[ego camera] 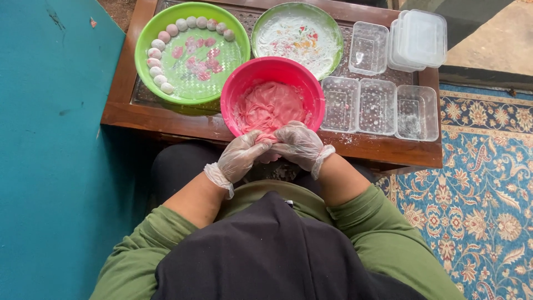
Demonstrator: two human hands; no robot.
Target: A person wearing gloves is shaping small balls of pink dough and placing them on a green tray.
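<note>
A pink bowl (240, 84) holding sticky pink dough (269, 105) stands at the near edge of a low wooden table (166, 123). My left hand (240, 156) and my right hand (300, 145), both in clear plastic gloves, meet just below the bowl's near rim. Together they pinch a small lump of the pink dough (266, 137) that still stretches from the mass in the bowl. My green sleeves are pushed up to the elbows.
A green tray (145, 39) with several floured dough balls along its rim sits at the back left. A floured green plate (333, 34) is behind the bowl. Clear plastic boxes (377, 105) and a stack of lids (419, 39) fill the right. Patterned rug on the right, teal floor on the left.
</note>
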